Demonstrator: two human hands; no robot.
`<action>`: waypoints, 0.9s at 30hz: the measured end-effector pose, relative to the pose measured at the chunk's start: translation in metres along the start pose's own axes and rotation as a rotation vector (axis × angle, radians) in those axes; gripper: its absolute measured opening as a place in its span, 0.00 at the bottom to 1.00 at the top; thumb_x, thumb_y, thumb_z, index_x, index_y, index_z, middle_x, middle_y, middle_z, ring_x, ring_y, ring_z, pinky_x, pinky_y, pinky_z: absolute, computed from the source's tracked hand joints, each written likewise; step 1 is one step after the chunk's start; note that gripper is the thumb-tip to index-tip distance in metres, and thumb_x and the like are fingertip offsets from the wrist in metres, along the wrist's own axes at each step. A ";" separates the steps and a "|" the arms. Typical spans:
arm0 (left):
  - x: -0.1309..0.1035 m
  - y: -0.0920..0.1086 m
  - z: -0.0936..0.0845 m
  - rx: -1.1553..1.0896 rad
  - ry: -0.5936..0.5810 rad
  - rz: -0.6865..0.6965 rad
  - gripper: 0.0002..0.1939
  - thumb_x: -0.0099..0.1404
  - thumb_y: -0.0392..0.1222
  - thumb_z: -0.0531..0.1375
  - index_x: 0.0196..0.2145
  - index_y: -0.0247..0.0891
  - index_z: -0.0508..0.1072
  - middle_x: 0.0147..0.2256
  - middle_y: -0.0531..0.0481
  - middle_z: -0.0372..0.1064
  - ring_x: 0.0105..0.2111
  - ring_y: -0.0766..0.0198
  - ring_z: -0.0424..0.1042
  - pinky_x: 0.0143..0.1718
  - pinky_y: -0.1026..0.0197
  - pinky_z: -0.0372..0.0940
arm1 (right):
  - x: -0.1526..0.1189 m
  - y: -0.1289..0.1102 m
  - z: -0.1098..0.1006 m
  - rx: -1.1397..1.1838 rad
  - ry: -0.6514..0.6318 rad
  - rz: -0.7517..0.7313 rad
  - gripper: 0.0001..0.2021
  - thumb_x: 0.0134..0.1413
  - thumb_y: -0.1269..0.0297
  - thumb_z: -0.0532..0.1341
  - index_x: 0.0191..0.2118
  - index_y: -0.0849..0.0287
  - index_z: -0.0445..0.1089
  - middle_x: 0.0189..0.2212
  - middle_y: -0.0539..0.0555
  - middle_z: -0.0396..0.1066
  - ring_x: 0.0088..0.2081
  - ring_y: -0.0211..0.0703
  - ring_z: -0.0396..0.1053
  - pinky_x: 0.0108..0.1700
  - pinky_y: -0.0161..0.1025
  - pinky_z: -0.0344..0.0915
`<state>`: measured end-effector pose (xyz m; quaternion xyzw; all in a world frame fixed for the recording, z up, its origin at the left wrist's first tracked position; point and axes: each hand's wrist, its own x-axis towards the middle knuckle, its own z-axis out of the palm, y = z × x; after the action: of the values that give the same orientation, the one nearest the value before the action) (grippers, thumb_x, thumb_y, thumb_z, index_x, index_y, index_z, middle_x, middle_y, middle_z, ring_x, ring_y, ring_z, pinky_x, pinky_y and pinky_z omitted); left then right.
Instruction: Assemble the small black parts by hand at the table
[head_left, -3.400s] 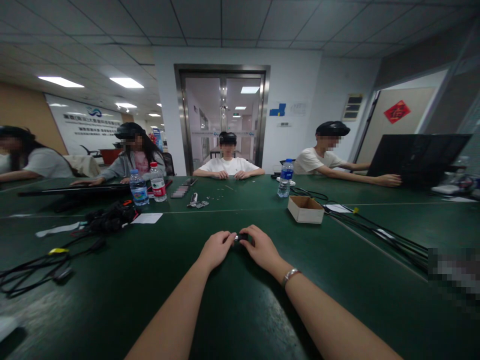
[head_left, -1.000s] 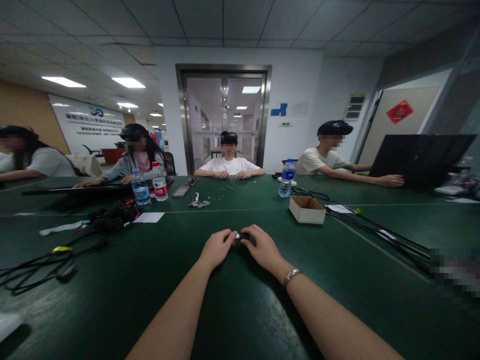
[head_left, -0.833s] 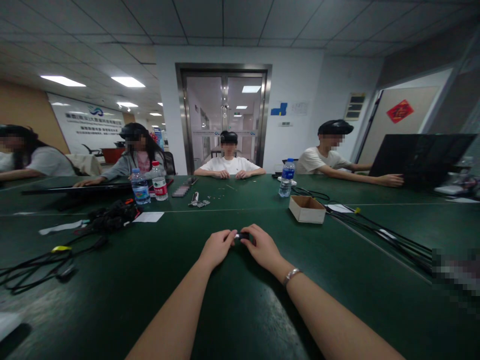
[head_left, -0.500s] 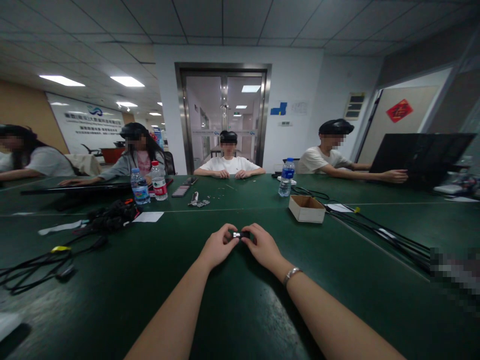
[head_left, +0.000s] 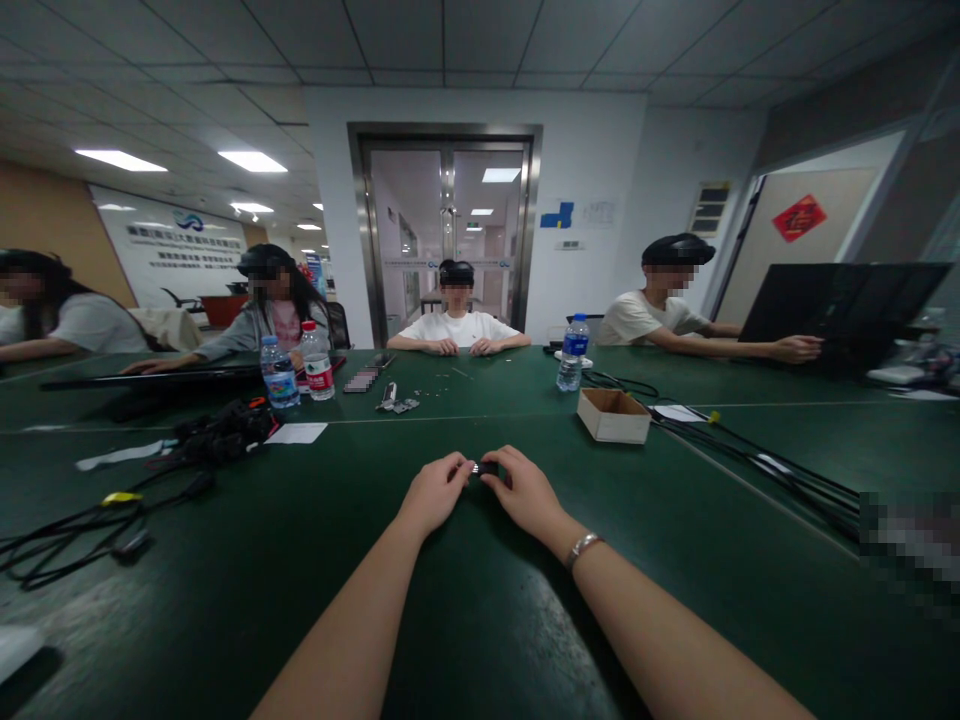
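Worn on the head at the near side of the table (head_left: pixel 225 570), the camera faces forward and down, with left hand (head_left: pixel 435 495) and right hand (head_left: pixel 525 490) close, door (head_left: pixel 448 240) far.

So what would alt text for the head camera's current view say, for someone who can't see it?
A person's left hand and right hand pinch a small black-and-silver object between their fingers at a green table. Farther back are three bottles and an open box, with several people in black headsets seated around.
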<state>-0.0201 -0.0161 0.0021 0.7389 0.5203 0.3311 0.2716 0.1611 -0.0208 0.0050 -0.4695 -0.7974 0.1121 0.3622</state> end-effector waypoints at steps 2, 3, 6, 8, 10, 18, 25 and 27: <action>0.000 0.000 0.001 0.024 0.012 0.003 0.25 0.65 0.62 0.44 0.32 0.41 0.69 0.30 0.52 0.70 0.31 0.63 0.68 0.34 0.63 0.59 | 0.000 0.000 0.000 -0.005 -0.002 -0.004 0.09 0.56 0.67 0.58 0.43 0.55 0.69 0.40 0.52 0.67 0.37 0.39 0.66 0.38 0.37 0.62; 0.000 0.000 0.001 0.033 0.018 0.007 0.25 0.65 0.62 0.43 0.31 0.40 0.69 0.30 0.52 0.69 0.31 0.63 0.68 0.34 0.63 0.59 | 0.000 0.000 0.000 -0.007 -0.002 -0.004 0.09 0.56 0.67 0.58 0.42 0.55 0.69 0.40 0.52 0.67 0.37 0.39 0.66 0.38 0.37 0.62; 0.000 0.001 0.001 0.045 0.029 0.012 0.27 0.65 0.63 0.43 0.29 0.40 0.69 0.29 0.51 0.69 0.31 0.63 0.67 0.33 0.63 0.58 | -0.001 0.000 0.000 -0.011 -0.004 -0.008 0.09 0.56 0.67 0.58 0.43 0.55 0.69 0.39 0.52 0.67 0.36 0.39 0.65 0.37 0.37 0.62; 0.000 0.001 0.001 0.043 0.029 0.005 0.28 0.65 0.63 0.42 0.29 0.39 0.69 0.29 0.50 0.69 0.30 0.62 0.67 0.33 0.63 0.58 | -0.001 0.000 0.000 -0.012 -0.004 -0.011 0.09 0.56 0.66 0.58 0.43 0.54 0.69 0.39 0.52 0.67 0.35 0.39 0.65 0.37 0.37 0.62; 0.000 0.001 0.000 0.041 0.027 0.001 0.29 0.65 0.64 0.42 0.28 0.39 0.70 0.29 0.50 0.69 0.30 0.62 0.67 0.32 0.62 0.57 | -0.001 0.000 0.000 -0.013 -0.005 -0.010 0.09 0.56 0.66 0.58 0.43 0.54 0.69 0.39 0.52 0.67 0.35 0.39 0.65 0.37 0.37 0.62; 0.000 0.002 0.000 0.047 0.027 -0.063 0.32 0.64 0.66 0.40 0.26 0.38 0.70 0.28 0.49 0.69 0.28 0.61 0.67 0.30 0.62 0.55 | -0.001 0.000 0.001 -0.003 -0.006 -0.014 0.08 0.55 0.67 0.58 0.42 0.54 0.69 0.39 0.51 0.67 0.37 0.39 0.66 0.37 0.37 0.62; 0.001 0.004 0.000 0.041 0.046 -0.097 0.33 0.63 0.67 0.40 0.27 0.37 0.71 0.29 0.46 0.72 0.29 0.59 0.69 0.31 0.61 0.56 | -0.001 -0.001 0.000 0.008 -0.009 -0.035 0.08 0.56 0.67 0.58 0.42 0.54 0.69 0.40 0.52 0.67 0.37 0.39 0.66 0.39 0.38 0.63; 0.001 0.003 -0.001 0.032 0.041 -0.102 0.34 0.63 0.67 0.40 0.27 0.37 0.71 0.29 0.46 0.72 0.29 0.59 0.69 0.31 0.61 0.56 | -0.001 -0.002 0.000 0.009 -0.013 -0.035 0.08 0.56 0.67 0.58 0.42 0.54 0.69 0.40 0.52 0.67 0.37 0.40 0.66 0.38 0.38 0.63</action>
<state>-0.0183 -0.0162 0.0051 0.7088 0.5680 0.3233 0.2655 0.1599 -0.0225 0.0051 -0.4532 -0.8073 0.1125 0.3609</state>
